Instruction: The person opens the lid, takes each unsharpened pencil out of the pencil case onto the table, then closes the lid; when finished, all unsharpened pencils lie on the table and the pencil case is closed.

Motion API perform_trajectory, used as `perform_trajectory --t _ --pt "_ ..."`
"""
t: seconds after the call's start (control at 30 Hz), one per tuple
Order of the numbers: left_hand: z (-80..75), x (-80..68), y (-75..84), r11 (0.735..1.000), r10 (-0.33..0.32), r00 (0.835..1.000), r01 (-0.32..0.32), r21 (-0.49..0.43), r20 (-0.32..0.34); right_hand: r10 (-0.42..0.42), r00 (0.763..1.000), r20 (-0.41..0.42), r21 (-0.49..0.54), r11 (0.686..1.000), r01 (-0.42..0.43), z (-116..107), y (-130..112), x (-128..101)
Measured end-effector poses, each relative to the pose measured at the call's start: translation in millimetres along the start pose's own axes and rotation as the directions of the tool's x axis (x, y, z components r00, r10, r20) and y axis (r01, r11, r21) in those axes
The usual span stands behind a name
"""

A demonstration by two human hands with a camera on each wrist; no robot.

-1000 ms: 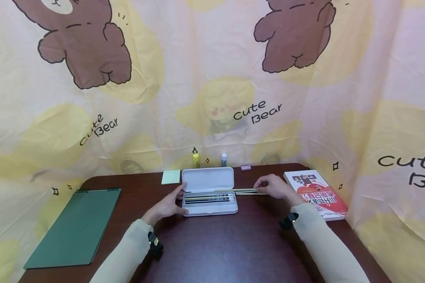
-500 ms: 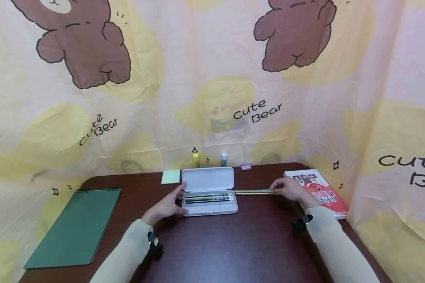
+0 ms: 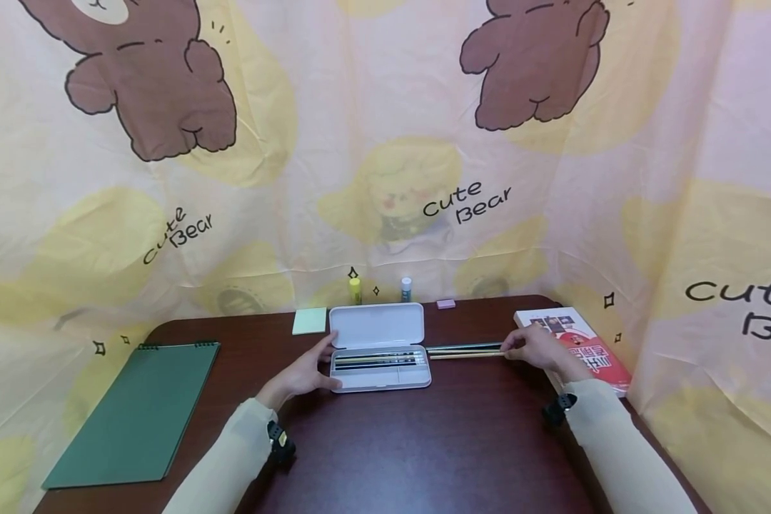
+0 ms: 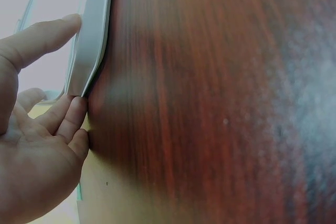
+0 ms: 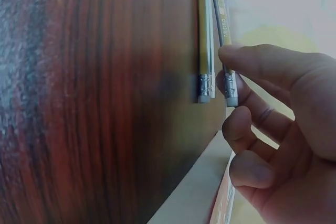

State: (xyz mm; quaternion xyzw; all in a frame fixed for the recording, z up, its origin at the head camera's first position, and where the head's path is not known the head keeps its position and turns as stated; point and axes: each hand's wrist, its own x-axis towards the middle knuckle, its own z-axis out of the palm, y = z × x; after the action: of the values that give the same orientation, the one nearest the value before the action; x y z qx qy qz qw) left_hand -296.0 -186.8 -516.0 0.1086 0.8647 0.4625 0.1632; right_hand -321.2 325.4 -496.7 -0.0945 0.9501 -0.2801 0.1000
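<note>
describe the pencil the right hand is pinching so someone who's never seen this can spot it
On the dark table, find the open white case, then the loose pencils extending right toward the right hand. The pencil is the only one that hand pinches, its eraser apart from its neighbours' ends.

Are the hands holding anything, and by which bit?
The right hand pinches a pencil near its eraser end. The left hand holds the open pencil case at its left end, thumb at the front corner.
</note>
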Motion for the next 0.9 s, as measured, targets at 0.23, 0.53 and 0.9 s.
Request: perform_trajectory --t 0.23,0.53,0.9 --pt "-0.4 -0.6 0.6 1.0 0.008 1.0 -0.008 -0.003 -0.002 -0.015 1.0 -0.014 -0.018 1.0 0.015 9 -2 7" --pt "-0.3 1.1 -1.5 1.0 0.015 1.0 -0.015 -0.002 0.003 0.02 1.0 -0.009 -0.011 1.0 -0.02 12 -7 10" --pt "0.1 2.1 -3.3 1.0 0.016 1.0 -0.016 0.002 0.008 -0.05 0.998 -0.032 0.029 0.998 0.051 15 -29 14"
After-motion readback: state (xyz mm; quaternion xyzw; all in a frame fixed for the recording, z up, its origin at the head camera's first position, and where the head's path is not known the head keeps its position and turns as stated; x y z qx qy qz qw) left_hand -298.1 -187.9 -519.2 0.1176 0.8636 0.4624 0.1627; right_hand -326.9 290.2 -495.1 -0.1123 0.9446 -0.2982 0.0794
